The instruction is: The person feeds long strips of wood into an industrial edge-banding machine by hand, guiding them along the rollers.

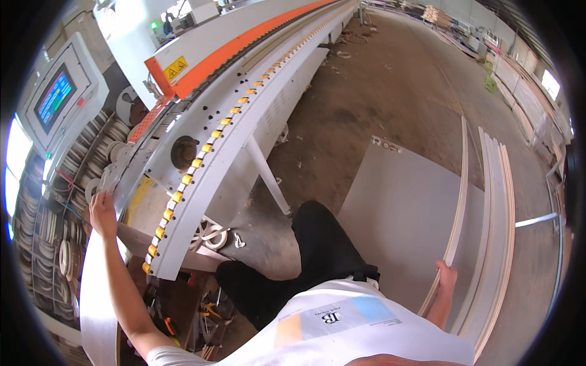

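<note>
My left hand reaches to the feed end of a long edge-banding machine. Its fingers are curled together by the machine's metal edge, and whatever they pinch, if anything, is too small to make out. Below that forearm curves a broad white surface. On my other side, my right hand is closed around a long, narrow board strip, which stretches far ahead of me. Beside this strip lies a stack of similar long strips. A large grey panel lies beneath the held strip.
Yellow rollers line the machine's near rail. A control panel with a lit screen stands at upper left, above racks of banding rolls. Loose white coils lie under the machine, and tools sit near my leg.
</note>
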Demonstrator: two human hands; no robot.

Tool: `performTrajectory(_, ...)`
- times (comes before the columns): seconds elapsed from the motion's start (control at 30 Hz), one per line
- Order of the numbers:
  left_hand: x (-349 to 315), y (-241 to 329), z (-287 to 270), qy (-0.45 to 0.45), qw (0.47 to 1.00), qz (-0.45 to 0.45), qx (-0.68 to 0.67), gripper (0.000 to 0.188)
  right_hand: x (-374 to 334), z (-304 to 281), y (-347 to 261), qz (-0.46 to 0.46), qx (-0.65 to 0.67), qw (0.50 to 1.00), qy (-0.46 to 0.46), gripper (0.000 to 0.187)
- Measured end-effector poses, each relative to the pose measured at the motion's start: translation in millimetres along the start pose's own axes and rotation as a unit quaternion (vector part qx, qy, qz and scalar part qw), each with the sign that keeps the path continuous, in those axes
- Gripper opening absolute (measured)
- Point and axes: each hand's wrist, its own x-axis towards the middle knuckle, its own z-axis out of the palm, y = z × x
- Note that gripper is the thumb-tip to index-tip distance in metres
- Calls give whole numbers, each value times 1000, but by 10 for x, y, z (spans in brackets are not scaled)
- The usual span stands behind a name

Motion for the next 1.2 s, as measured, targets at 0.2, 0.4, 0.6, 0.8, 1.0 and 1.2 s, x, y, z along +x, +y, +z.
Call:
performTrajectory(0.2, -97, 547, -252, 33, 995, 42, -81, 10, 59, 159, -708, -139, 8, 989, -58, 30)
performTrajectory(0.4, -304, 1080, -694, 51, 982, 117, -142, 20, -557, 144, -2201, -208, 86, 965, -133, 29)
performTrajectory(0.6, -346, 1535, -1203, 86, 960, 200, -174, 17, -1289, 89, -3517, -384, 93, 895, -209, 27)
performTrajectory(0.8, 288, 2188, -1894, 192, 888, 394, -140, 32, -2360, 52, -4400, -438, 109, 811, -372, 38)
performTrajectory(1.0, 792, 2762, -2509, 340, 813, 468, -69, 63, -2987, 494, -4484, -562, 74, 679, -466, 58)
performTrajectory(1.2, 454, 2791, -2424, 210, 829, 509, 99, 38, -3179, 1115, -4181, -707, -25, 510, -489, 63)
